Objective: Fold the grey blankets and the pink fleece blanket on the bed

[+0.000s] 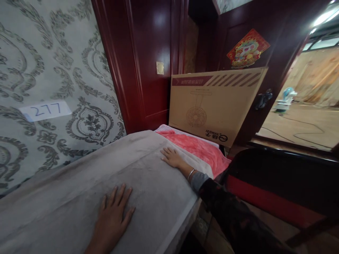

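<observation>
A grey plush blanket [143, 180] is spread over a long flat surface, with a fold line running along its length. My left hand [113, 215] lies on it in the lower middle, fingers apart. Farther up, near the blanket's far right part, my right hand [171, 157] rests palm down with spread fingers and a bracelet at the wrist. Past the grey blanket's far edge shows a pink fluffy cloth [194, 146], with a striped cloth [185, 133] partly visible behind it. Neither hand grips anything.
A large cardboard box [219, 106] stands upright at the far end, against a dark red door [246, 24]. Patterned wallpaper [58, 70] with a paper marked 277 [46, 111] is on the left. A black-and-red chair [286, 176] stands at right, beside a doorway.
</observation>
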Demonstrator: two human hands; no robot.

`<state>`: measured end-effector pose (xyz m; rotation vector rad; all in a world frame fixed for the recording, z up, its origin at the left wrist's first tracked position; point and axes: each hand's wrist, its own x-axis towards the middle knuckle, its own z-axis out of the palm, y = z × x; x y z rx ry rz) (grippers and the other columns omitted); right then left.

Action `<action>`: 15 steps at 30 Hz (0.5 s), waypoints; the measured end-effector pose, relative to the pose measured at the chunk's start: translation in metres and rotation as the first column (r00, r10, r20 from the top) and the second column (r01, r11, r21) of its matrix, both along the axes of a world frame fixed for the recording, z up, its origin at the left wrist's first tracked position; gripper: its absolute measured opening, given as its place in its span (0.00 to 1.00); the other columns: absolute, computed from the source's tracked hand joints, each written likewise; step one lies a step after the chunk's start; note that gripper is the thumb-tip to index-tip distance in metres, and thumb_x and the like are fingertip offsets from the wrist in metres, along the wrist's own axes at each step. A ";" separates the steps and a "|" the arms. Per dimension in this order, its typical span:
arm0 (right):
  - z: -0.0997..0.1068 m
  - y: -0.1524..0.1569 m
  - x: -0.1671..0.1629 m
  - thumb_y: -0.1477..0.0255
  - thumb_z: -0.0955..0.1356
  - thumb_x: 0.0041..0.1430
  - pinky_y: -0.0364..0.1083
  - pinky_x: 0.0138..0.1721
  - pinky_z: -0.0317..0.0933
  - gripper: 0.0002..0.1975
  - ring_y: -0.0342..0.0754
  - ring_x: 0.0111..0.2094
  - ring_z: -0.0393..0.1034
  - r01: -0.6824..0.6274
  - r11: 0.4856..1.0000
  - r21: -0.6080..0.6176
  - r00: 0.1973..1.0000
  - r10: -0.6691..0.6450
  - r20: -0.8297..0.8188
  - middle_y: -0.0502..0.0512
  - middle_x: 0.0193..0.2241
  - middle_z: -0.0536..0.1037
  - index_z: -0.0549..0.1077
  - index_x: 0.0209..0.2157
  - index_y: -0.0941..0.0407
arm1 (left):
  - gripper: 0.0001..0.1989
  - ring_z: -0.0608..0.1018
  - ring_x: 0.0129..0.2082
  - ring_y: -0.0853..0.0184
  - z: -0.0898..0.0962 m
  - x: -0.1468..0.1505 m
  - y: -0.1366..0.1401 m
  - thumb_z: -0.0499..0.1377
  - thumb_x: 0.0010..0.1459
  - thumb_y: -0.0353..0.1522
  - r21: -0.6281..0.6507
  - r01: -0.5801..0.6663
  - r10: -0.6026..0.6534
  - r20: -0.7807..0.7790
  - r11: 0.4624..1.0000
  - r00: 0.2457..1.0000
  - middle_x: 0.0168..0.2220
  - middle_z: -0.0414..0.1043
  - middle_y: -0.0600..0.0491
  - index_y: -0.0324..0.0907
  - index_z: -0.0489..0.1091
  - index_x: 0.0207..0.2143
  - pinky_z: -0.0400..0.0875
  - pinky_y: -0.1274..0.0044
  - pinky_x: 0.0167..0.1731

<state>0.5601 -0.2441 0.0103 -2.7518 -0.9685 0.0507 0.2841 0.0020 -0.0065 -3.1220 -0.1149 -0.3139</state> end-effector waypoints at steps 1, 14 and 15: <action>0.002 -0.008 -0.002 0.55 0.55 0.74 0.61 0.68 0.35 0.29 0.55 0.71 0.34 0.048 0.999 -0.011 0.999 -0.048 -0.004 0.53 0.71 0.43 0.50 0.71 0.49 | 0.33 0.54 0.70 0.48 0.002 0.000 0.000 0.47 0.63 0.46 -0.005 -0.025 0.025 0.009 1.000 1.000 0.70 0.53 0.45 0.44 0.58 0.67 0.48 0.48 0.65; -0.002 -0.068 -0.076 0.55 0.55 0.73 0.67 0.66 0.37 0.29 0.61 0.70 0.37 0.148 0.989 -0.010 0.986 -0.146 0.084 0.57 0.71 0.45 0.53 0.70 0.48 | 0.35 0.52 0.70 0.41 0.027 -0.011 0.009 0.41 0.64 0.46 0.055 -0.292 0.295 -0.051 0.955 0.954 0.70 0.51 0.41 0.41 0.58 0.67 0.51 0.45 0.61; -0.004 -0.066 -0.081 0.55 0.55 0.73 0.67 0.66 0.38 0.29 0.61 0.70 0.37 0.132 0.991 -0.015 0.989 -0.130 0.073 0.56 0.71 0.46 0.53 0.70 0.48 | 0.34 0.53 0.69 0.39 0.028 -0.018 0.019 0.41 0.64 0.46 0.041 -0.314 0.316 -0.039 0.948 0.948 0.70 0.52 0.40 0.41 0.58 0.67 0.52 0.43 0.60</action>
